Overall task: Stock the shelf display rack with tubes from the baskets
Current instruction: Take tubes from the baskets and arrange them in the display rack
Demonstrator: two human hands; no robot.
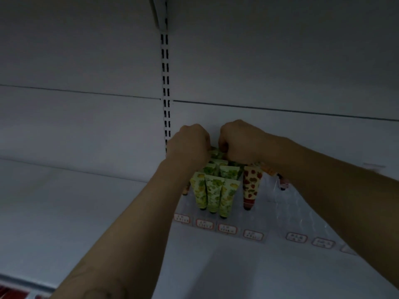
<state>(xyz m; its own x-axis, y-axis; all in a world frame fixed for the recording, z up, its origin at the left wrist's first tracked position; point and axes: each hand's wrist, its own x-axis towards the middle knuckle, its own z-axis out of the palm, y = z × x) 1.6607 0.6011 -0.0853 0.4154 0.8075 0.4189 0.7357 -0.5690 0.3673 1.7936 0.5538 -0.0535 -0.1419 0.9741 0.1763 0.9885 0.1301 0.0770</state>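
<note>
Dim white shelf (86, 212) carrying clear display rack (291, 203). Standing cap-down in its rows: green tubes (212, 195), beside them red tube (251, 186). Above back row, right hand (239, 143), grip pinching top of rearmost green tube (216, 154); left hand (190, 145) touching it, grip curled, hold impossible to tell.

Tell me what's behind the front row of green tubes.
More green tubes stand in rows behind it. The right hand pinches the rearmost tube, beside the left hand. Both hands cover whatever lies further back.
</note>
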